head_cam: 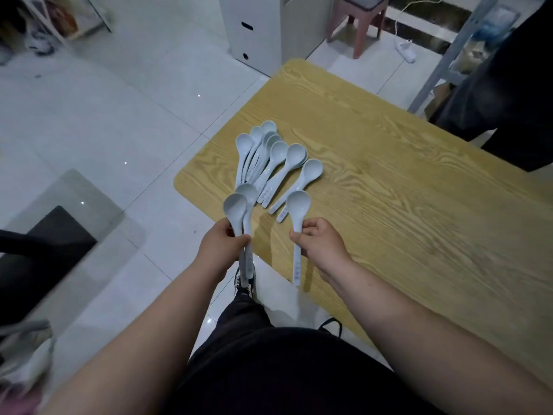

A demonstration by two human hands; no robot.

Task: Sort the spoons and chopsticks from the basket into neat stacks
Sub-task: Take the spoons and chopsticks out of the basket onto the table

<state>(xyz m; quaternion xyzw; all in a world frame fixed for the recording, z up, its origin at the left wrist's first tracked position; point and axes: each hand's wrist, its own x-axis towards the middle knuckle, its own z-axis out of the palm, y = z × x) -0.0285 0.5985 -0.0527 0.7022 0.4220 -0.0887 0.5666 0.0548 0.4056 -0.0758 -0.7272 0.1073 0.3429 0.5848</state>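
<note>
My left hand (223,247) grips two pale-blue plastic spoons (236,206); right hand (321,247) pinches a third spoon (298,205); fanned spoons (275,160) at left edge of wood-grain table (419,190); pink plastic stool (359,22) beyond.

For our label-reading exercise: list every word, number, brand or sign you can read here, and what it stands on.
Nothing is legible.
On the single spoon in the right hand: handle marks, too blurred to read.
On the fanned spoons on the table: handle marks, too small to read.
On the two spoons in the left hand: faint marks, blurred.
</note>
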